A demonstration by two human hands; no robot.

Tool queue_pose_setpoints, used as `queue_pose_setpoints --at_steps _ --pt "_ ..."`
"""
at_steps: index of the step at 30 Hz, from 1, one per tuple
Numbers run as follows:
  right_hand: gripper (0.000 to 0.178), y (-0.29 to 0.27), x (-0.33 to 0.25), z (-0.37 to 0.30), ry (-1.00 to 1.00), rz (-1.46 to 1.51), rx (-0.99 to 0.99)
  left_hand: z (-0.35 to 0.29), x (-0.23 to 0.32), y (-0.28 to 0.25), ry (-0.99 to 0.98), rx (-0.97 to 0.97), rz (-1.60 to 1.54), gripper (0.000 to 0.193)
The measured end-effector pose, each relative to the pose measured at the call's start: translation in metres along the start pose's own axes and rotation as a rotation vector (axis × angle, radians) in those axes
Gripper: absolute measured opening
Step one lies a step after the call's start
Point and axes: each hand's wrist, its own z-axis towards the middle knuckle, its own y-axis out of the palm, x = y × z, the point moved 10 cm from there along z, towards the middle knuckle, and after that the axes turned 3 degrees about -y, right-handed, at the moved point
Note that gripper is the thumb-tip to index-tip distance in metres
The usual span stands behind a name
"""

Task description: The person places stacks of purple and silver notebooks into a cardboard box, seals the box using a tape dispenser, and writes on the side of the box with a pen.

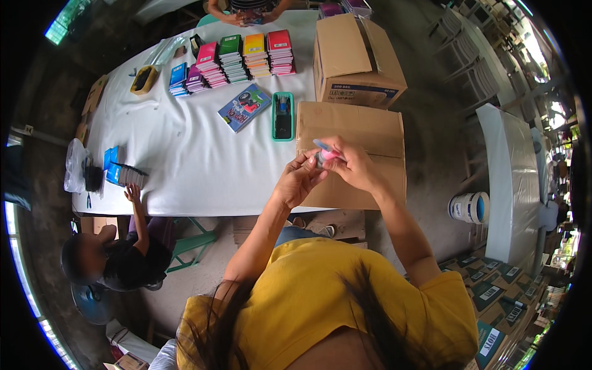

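Note:
My two hands meet over the closed cardboard box (354, 126) at the table's right front. Between the fingers of my right hand (356, 165) is a small pink and blue-grey object (325, 150), smeared and partly covered, so its kind does not show. My left hand (298, 180) is closed at the near side of the same object, fingertips against its pale end. Just left of the box lies a green plastic tray (274, 117) holding pens and dark items. Beside that tray, a blue illustrated book (244, 108) rests at a slant.
Stacks of coloured notebooks (232, 58) line the table's far side. Behind my box stands a taller carton (351, 58). At left, a seated person's hand (132, 192) is by blue-covered notebooks (115, 166). Another person sits opposite. A white bucket (464, 208) stands at right.

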Motion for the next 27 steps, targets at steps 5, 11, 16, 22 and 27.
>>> queue_pose_setpoints --at_steps 5,11,16,22,27 --pt "0.057 -0.076 0.093 0.018 0.148 0.418 0.547 0.006 0.003 -0.009 0.194 0.019 -0.046 0.028" --pt "0.076 -0.041 0.161 0.093 0.339 0.349 0.264 -0.007 -0.015 0.022 0.486 0.046 1.172 0.034" --pt "0.046 -0.047 0.155 0.126 0.045 -0.059 0.41 -0.01 -0.008 0.032 0.589 0.074 1.37 0.03" --pt "0.04 -0.045 0.139 0.113 -0.165 -0.252 0.563 -0.01 -0.009 0.033 0.576 0.092 1.376 0.03" --pt "0.039 -0.039 0.154 0.115 -0.101 -0.267 0.501 -0.008 -0.013 0.034 0.541 0.067 1.355 0.03"
